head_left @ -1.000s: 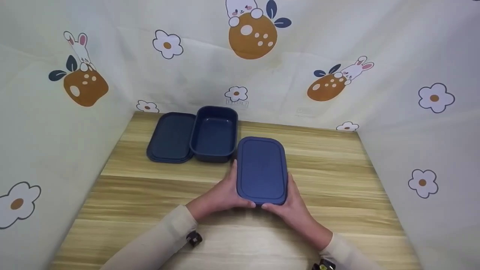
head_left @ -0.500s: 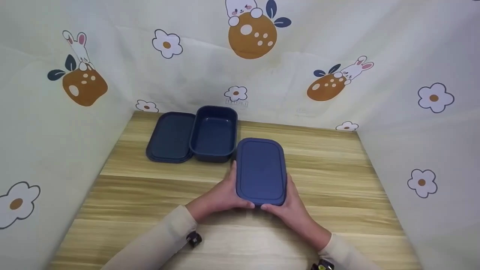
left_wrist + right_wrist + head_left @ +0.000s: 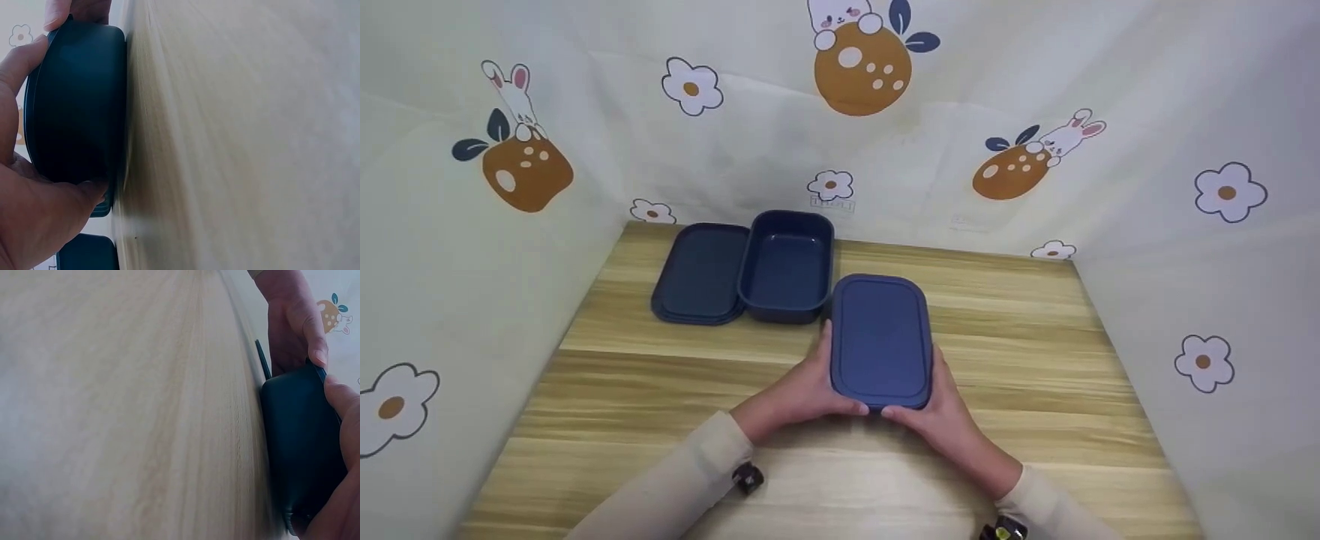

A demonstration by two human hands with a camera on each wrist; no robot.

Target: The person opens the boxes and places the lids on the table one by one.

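Nearest the person, two cream sleeves reach in over the pale wood-grain surface (image 3: 1035, 390), and both hands clasp the near end of a closed dark blue rectangular plastic box with rounded corners (image 3: 881, 341). The left hand (image 3: 802, 390) wraps the box's left side with its thumb curled over the near lid edge; the right hand (image 3: 941, 412) mirrors it on the right side, thumb on the lid edge too, so each hand is gripping the box. The left wrist view shows the box (image 3: 76, 107) resting on the surface, with the left hand's fingers (image 3: 39, 219) round its wall; the right wrist view shows the same box (image 3: 301, 444) with a thumb from each hand on its rim. The box lies lengthwise away from the person, about mid-surface. To its right the wood is bare out to the curtain; bare wood also lies in front of the hands. Just beyond the box's far left corner stands an open dark blue rectangular container (image 3: 787, 266), near it but whether touching cannot be told. A flat dark blue lid (image 3: 697, 274) lies against that container's left side. A cream cloth backdrop printed with flowers, rabbits and oranges (image 3: 862, 67) walls the surface on three sides; a small mark on it behind the container is too small to read.
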